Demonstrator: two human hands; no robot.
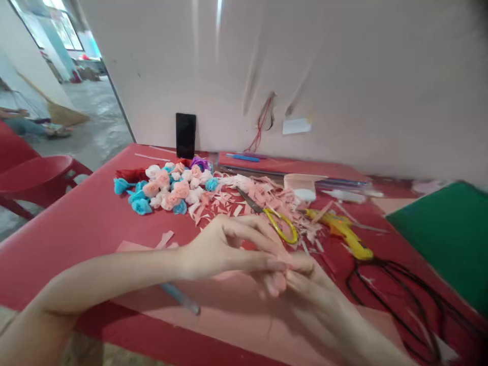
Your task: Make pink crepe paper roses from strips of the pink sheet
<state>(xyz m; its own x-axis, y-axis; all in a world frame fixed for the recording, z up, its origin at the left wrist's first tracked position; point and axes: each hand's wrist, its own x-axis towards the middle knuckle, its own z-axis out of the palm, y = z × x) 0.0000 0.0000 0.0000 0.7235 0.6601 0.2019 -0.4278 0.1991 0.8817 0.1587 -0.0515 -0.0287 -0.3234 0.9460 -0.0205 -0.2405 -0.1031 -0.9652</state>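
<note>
My left hand point(229, 249) reaches in from the left, its fingertips pinched together on a small piece of pink paper point(280, 281). From the lower right, my right hand point(314, 287) meets it, and its fingers are closed on the same piece. The paper's exact shape is blurred and partly covered by the fingers. Below both hands lies a large pink paper sheet point(213, 315). A bluish stick point(180, 298) rests on the sheet beneath my left forearm. Just beyond the hands are scissors with yellow handles point(280, 225), lying among pink paper scraps point(263, 193).
Paper roses point(168, 188) in pink, white and blue are heaped at the back left. A yellow glue gun point(343, 231) with a looping black cord point(400, 277) lies right, near a green sheet point(442, 239). A phone point(185, 135) leans on the wall. A red chair point(38, 168) stands left.
</note>
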